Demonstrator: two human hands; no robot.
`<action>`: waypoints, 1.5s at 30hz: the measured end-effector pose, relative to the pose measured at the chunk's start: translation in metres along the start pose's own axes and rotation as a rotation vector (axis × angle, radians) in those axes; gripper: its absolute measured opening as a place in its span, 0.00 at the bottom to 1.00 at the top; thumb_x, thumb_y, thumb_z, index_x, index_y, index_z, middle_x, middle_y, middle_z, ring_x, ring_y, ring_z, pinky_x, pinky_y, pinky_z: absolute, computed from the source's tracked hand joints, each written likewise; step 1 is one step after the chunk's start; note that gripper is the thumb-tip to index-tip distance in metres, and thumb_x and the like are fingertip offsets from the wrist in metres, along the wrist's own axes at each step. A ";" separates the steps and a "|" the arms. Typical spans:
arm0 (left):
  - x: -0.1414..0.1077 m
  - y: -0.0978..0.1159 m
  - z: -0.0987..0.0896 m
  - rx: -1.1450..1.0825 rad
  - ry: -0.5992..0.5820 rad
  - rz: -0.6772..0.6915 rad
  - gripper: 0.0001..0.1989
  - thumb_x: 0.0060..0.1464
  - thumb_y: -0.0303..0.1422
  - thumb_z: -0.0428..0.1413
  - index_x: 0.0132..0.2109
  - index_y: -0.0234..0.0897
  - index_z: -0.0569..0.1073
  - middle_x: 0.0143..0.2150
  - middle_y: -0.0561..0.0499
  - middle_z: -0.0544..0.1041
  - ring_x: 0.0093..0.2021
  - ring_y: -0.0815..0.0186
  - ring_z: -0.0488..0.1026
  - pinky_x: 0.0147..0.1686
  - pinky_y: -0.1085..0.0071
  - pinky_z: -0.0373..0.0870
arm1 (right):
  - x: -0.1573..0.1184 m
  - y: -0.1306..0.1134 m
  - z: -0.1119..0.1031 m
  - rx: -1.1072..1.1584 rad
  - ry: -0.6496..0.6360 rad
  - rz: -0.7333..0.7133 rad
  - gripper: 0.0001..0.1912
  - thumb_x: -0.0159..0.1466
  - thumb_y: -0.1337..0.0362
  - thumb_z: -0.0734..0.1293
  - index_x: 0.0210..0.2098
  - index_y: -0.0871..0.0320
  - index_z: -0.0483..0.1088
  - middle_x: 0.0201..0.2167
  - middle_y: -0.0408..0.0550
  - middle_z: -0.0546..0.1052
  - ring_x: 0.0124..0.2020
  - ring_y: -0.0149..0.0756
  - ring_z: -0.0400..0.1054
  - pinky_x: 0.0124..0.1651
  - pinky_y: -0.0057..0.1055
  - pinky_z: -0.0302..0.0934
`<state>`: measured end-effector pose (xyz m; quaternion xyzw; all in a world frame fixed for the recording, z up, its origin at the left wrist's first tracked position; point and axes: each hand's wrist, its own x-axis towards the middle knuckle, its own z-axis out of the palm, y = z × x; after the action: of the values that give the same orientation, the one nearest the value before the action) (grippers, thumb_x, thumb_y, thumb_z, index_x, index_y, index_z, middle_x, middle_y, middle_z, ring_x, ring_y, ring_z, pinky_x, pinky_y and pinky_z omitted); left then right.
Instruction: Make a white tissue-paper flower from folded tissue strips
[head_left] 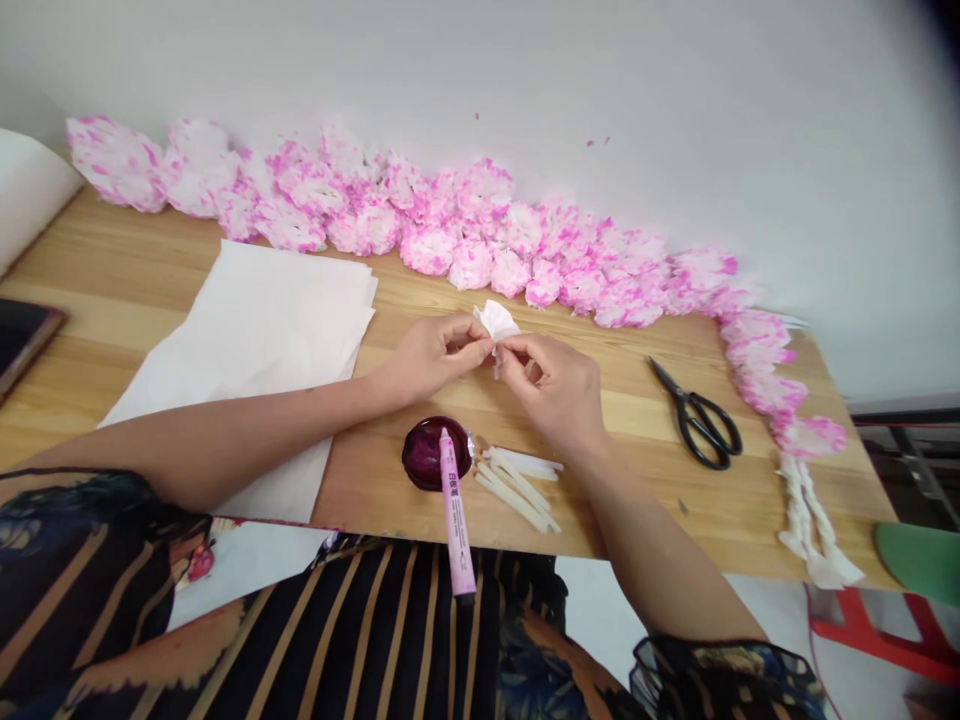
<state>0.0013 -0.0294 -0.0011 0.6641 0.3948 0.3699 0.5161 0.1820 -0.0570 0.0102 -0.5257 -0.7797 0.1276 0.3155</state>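
Between my two hands is a small piece of white tissue paper (496, 320), gathered at its base and fanned out at the top. My left hand (439, 358) pinches it from the left with thumb and fingers. From the right, my right hand (555, 385) pinches the same gathered base, fingertips close to the left ones. Below the hands, a pink marker (454, 510) leans across a small dark dish (421, 455) holding purple-pink dye. Several thin white sticks (517, 488) lie beside the dish. A stack of white paper sheets (262, 320) lies under and behind my left forearm.
Pink and white paper flowers (427, 248) line the back of the wooden table (405, 380) and curve down its right side. Black-handled scissors (701, 415) lie at right. A phone (26, 335) and a white paper roll (30, 195) are at left. A red stool (877, 630) stands below.
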 end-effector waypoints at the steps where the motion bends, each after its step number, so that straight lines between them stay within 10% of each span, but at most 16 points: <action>1: 0.000 0.000 0.000 -0.029 0.001 -0.002 0.09 0.57 0.35 0.55 0.33 0.33 0.72 0.30 0.51 0.75 0.30 0.72 0.70 0.32 0.75 0.66 | 0.000 0.000 0.000 -0.001 0.001 -0.005 0.08 0.65 0.65 0.64 0.34 0.55 0.76 0.29 0.44 0.80 0.30 0.33 0.70 0.33 0.30 0.58; 19: 0.000 -0.003 0.002 -0.042 -0.012 0.036 0.07 0.57 0.32 0.55 0.32 0.34 0.71 0.29 0.53 0.75 0.30 0.73 0.70 0.31 0.76 0.66 | 0.000 -0.001 0.000 -0.044 0.015 0.003 0.08 0.65 0.63 0.64 0.34 0.55 0.76 0.28 0.44 0.79 0.27 0.32 0.68 0.31 0.30 0.56; 29: 0.002 -0.005 0.000 -0.138 -0.025 -0.094 0.09 0.56 0.36 0.57 0.34 0.33 0.71 0.34 0.47 0.80 0.34 0.69 0.77 0.30 0.76 0.72 | 0.006 0.002 -0.002 0.358 0.009 0.242 0.08 0.62 0.63 0.65 0.31 0.57 0.75 0.25 0.41 0.78 0.24 0.29 0.67 0.29 0.26 0.60; 45: 0.000 -0.004 0.001 0.044 0.002 0.039 0.10 0.59 0.35 0.54 0.32 0.33 0.71 0.30 0.51 0.76 0.30 0.71 0.71 0.31 0.75 0.65 | 0.004 -0.002 -0.001 0.193 0.051 0.112 0.08 0.63 0.61 0.66 0.32 0.57 0.76 0.27 0.43 0.78 0.25 0.29 0.66 0.30 0.28 0.59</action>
<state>0.0016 -0.0292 -0.0049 0.6824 0.3902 0.3721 0.4936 0.1807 -0.0546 0.0134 -0.5387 -0.7248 0.2063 0.3767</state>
